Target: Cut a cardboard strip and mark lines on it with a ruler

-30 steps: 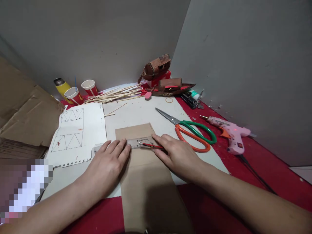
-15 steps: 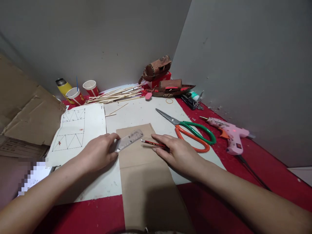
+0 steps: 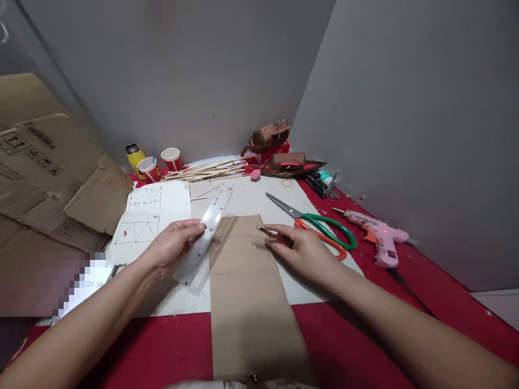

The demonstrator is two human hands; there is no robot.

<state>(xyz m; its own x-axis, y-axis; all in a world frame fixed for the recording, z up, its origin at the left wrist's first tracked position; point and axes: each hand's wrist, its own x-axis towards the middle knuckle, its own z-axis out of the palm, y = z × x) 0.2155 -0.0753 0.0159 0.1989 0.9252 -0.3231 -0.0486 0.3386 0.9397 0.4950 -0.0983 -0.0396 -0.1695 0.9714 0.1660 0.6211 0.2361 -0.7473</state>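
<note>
My left hand (image 3: 176, 240) grips a clear plastic ruler (image 3: 217, 213) with the thumb on its face. The ruler is tilted, raised over the left edge of a long strip of brown cardboard (image 3: 247, 302). In my right hand (image 3: 302, 251) is a dark red pencil (image 3: 270, 233), its end pointing left above the cardboard; the fingers hide part of it. Scissors (image 3: 294, 212) with one green and one orange handle lie just beyond my right hand. A paper sheet with a drawn triangle pattern (image 3: 141, 216) lies beyond my left hand.
Thin wooden sticks (image 3: 211, 172) are piled at the back beside paper cups (image 3: 171, 158) and a yellow bottle (image 3: 135, 160). Brown model boats (image 3: 292, 162) stand at the back. A pink glue gun (image 3: 385, 237) lies right, its cord running forward. Large cardboard boxes (image 3: 44, 162) crowd the left.
My left hand has lifted the ruler off the cardboard and turned it steeper, so more of it shows. My right hand keeps the pencil, slightly turned. The view has shifted left and up.
</note>
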